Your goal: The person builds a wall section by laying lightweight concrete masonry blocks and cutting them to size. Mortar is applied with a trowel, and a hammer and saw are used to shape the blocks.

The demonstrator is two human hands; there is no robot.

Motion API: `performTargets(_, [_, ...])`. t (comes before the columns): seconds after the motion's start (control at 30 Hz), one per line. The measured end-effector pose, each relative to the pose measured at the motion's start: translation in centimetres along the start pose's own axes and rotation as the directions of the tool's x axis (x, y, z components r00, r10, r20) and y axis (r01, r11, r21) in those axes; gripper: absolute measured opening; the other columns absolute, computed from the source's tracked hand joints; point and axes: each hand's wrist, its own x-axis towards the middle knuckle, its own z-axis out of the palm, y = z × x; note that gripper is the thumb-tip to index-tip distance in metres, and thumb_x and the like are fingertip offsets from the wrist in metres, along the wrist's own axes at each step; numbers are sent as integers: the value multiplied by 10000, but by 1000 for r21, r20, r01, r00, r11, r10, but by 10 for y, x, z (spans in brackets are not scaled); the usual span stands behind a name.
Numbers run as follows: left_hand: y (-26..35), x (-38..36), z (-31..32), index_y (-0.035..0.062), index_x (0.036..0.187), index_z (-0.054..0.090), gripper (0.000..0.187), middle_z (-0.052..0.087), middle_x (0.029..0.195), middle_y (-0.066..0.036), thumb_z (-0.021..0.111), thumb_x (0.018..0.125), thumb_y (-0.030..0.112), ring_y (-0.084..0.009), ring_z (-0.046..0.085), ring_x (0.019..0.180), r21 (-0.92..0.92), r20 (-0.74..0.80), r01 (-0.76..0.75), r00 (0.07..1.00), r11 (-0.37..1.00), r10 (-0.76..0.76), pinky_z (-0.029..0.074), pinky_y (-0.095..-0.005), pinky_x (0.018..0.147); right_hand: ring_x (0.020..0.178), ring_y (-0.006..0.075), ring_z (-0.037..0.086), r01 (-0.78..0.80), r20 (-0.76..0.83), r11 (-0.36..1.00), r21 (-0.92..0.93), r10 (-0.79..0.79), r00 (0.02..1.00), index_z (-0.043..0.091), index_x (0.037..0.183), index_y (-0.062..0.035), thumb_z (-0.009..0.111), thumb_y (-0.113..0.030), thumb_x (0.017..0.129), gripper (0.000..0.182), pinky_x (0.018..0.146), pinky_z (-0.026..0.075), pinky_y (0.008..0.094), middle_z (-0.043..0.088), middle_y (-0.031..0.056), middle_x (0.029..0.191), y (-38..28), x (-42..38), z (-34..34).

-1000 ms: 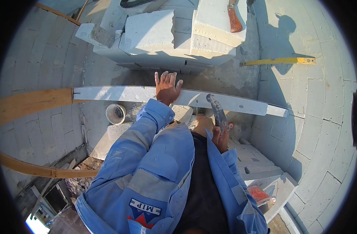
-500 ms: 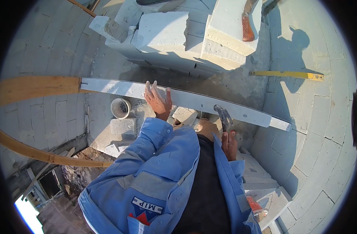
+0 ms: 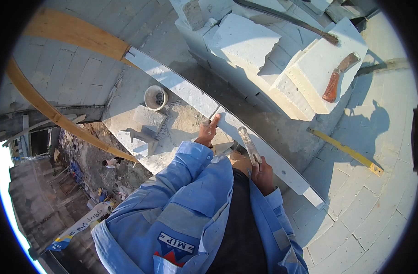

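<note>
A long, narrow grey-white board point(image 3: 268, 150) runs diagonally in front of me, with a dark joint across it near the middle. My left hand point(image 3: 207, 132) is at the board's near edge beside this joint, thumb on top and the other fingers bent and partly hidden by shadow. My right hand point(image 3: 262, 177) grips a dusty, mortar-smeared hammer point(image 3: 250, 145) close to my body, its upper end over the board. Past the board's upper left end a wooden beam point(image 3: 81, 34) continues the line.
White blocks point(image 3: 245, 43) stand stacked beyond the board, bearing a red-handled tool point(image 3: 332, 86) and a brush point(image 3: 330, 37). A yellow spirit level point(image 3: 346, 150) lies to the right. A bucket point(image 3: 155, 98) stands left; a curved timber point(image 3: 67, 123) crosses above rubble below.
My view has turned, so the board now slants more steeply. My left hand has gone from spread fingers on the board to bent fingers at its near edge. The hammer stays in my right hand.
</note>
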Motion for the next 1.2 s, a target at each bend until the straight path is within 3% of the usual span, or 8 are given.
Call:
performTargets(0.03, [-16, 5, 0, -65, 1113, 634, 762, 661, 896, -171, 658, 855, 651, -221, 627, 740, 195, 28, -195, 981, 961, 193, 490, -389, 662, 627, 440, 633, -89, 109, 964, -251, 119, 987, 549, 914, -18, 525, -333, 996, 326, 547, 471, 500, 619, 230, 651, 9, 6, 5])
performTargets(0.07, [14, -8, 11, -88, 1045, 644, 723, 659, 850, -193, 627, 894, 619, -256, 618, 665, -58, -39, 60, 997, 997, -62, 482, -411, 666, 646, 460, 629, -88, 149, 957, -276, 133, 980, 527, 893, -23, 514, -366, 1008, 362, 561, 468, 538, 628, 256, 685, 14, 12, 7])
performTargets(0.3, [-2, 5, 24, -137, 1040, 633, 912, 665, 918, -302, 571, 840, 751, -417, 662, 934, 27, -134, 89, 987, 996, -85, 494, -477, 813, 619, 449, 631, 91, 133, 993, -72, -80, 988, 529, 853, -10, 496, -393, 1018, 419, 524, 467, 501, 603, 241, 632, 14, 13, -8])
performTargets(0.4, [18, -7, 20, -142, 1070, 622, 928, 666, 949, -328, 559, 841, 755, -464, 654, 991, 72, -99, 31, 995, 997, -24, 493, -495, 849, 622, 458, 632, 88, 180, 969, -229, -46, 983, 537, 879, 1, 460, -436, 1022, 465, 532, 470, 518, 607, 252, 637, 24, 26, 6])
performTargets(0.53, [4, 6, 27, -134, 1071, 637, 917, 671, 970, -337, 564, 841, 751, -461, 662, 1006, 146, -178, 22, 984, 989, 5, 505, -484, 858, 669, 487, 629, 29, 244, 960, -279, 42, 969, 537, 901, 11, 389, -501, 1030, 549, 572, 470, 541, 616, 292, 686, 26, 34, 8])
performTargets(0.63, [51, -30, 15, -174, 1118, 608, 897, 682, 987, -320, 644, 839, 678, -395, 694, 967, -120, -129, 18, 991, 993, -33, 535, -456, 789, 669, 471, 593, -50, 253, 975, -218, 106, 962, 549, 864, 34, 356, -526, 1035, 616, 588, 414, 514, 578, 297, 695, 7, 28, -8])
performTargets(0.9, [30, -11, 27, -199, 1143, 578, 925, 680, 1011, -322, 682, 819, 661, -381, 694, 983, -142, -169, 69, 981, 987, -93, 547, -437, 801, 580, 447, 571, 306, 146, 949, -71, -294, 945, 557, 854, -4, 416, -464, 1034, 513, 529, 393, 503, 553, 240, 620, 4, 28, -18])
performTargets(1.2, [19, -3, 45, -210, 1170, 533, 957, 668, 1022, -330, 689, 812, 664, -380, 690, 981, -329, -139, 45, 986, 943, -95, 547, -421, 822, 676, 482, 597, 14, 215, 977, -211, 32, 976, 564, 865, 23, 398, -484, 1038, 562, 584, 413, 510, 587, 280, 690, 21, 27, 3])
